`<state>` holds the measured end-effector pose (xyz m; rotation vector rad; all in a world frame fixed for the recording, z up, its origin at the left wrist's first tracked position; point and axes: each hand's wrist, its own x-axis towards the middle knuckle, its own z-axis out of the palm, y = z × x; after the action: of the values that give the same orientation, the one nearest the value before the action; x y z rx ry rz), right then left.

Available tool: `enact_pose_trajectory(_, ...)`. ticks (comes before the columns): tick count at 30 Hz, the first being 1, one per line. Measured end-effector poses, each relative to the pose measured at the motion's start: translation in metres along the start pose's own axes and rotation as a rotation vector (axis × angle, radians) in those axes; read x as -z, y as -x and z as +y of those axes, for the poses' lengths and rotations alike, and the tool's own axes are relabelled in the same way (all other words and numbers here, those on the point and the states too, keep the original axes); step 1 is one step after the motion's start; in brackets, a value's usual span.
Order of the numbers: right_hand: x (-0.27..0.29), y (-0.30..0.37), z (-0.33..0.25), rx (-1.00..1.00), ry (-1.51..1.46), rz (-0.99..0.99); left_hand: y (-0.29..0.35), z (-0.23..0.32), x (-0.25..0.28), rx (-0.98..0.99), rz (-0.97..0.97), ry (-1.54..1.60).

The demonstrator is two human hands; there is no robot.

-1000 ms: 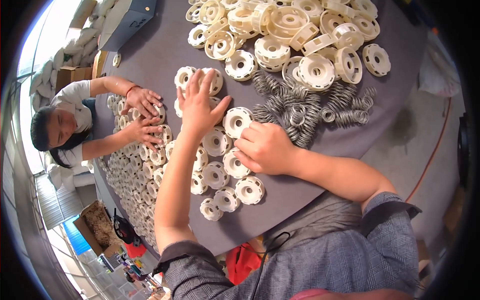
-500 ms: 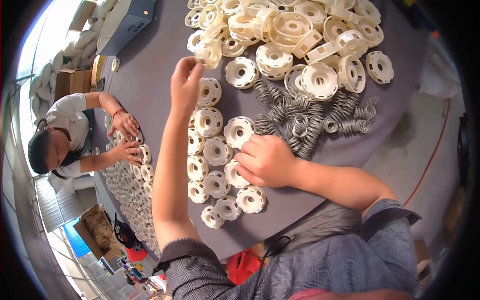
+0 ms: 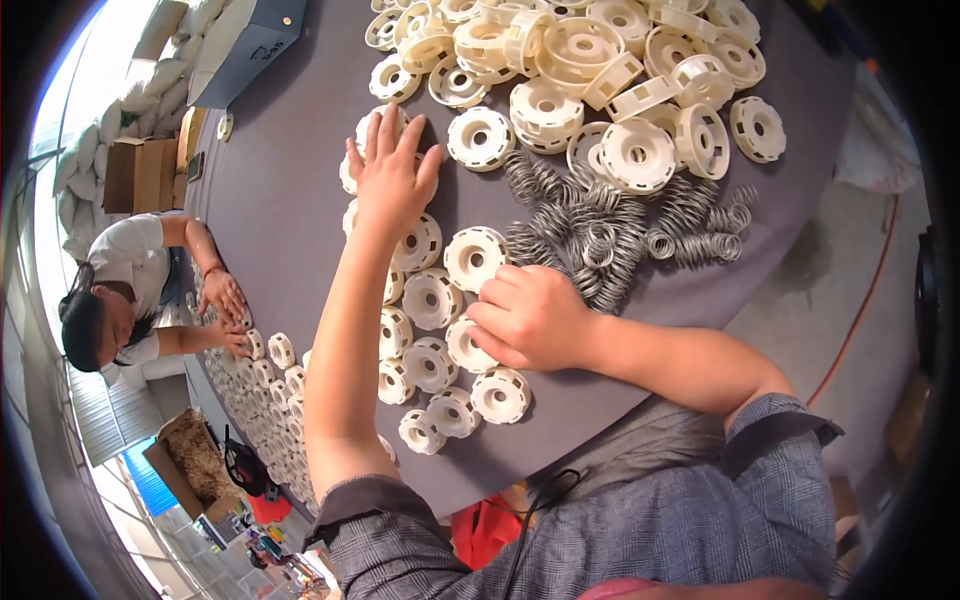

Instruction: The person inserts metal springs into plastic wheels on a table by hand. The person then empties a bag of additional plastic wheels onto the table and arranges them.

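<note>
My left hand (image 3: 393, 178) lies with its fingers spread over a round cream plastic wheel part (image 3: 381, 122) at the far end of a block of similar parts. Several of these wheels lie flat in rows, such as one (image 3: 433, 299) with a centre hole and notched rim. My right hand (image 3: 532, 318) is curled closed beside the rows, its fingertips against the edge of a wheel (image 3: 467, 346). Whatever its fingers may hold is hidden. Just beyond it lies a heap of grey metal coil springs (image 3: 600, 240).
A large pile of cream wheels (image 3: 580, 50) covers the far side of the grey-covered table (image 3: 300, 130). At left a co-worker (image 3: 135, 260) handles many similar parts (image 3: 262, 400). A blue-grey box (image 3: 245, 50) stands at the far left, a carton (image 3: 190, 460) at lower left.
My left hand has set down the wheel it carried at the far end of the rows, and its fingers have spread. My right hand stays put. The co-worker's hands have shifted.
</note>
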<state>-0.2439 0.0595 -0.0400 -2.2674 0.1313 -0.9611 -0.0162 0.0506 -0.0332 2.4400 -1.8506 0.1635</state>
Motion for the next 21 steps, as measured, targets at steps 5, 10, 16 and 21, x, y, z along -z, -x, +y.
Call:
enact_pose_trajectory(5, 0.002, 0.000, -0.003, 0.010, 0.017, -0.043, 0.010, 0.001, 0.012, -0.055, 0.034, 0.089)
enact_pose_trajectory(10, 0.000, 0.006, 0.000, 0.018, 0.024, -0.044, -0.002, 0.045, 0.012, -0.351, -0.060, 0.272)
enact_pose_trajectory(16, 0.004, -0.003, -0.001, -0.009, 0.071, -0.024, 0.048, 0.005, 0.036, -0.293, -0.047, 0.239)
enact_pose_trajectory(21, 0.012, -0.005, -0.003, -0.020, 0.166, -0.074, 0.162, 0.011, 0.072, 0.100, 0.213, 0.550)
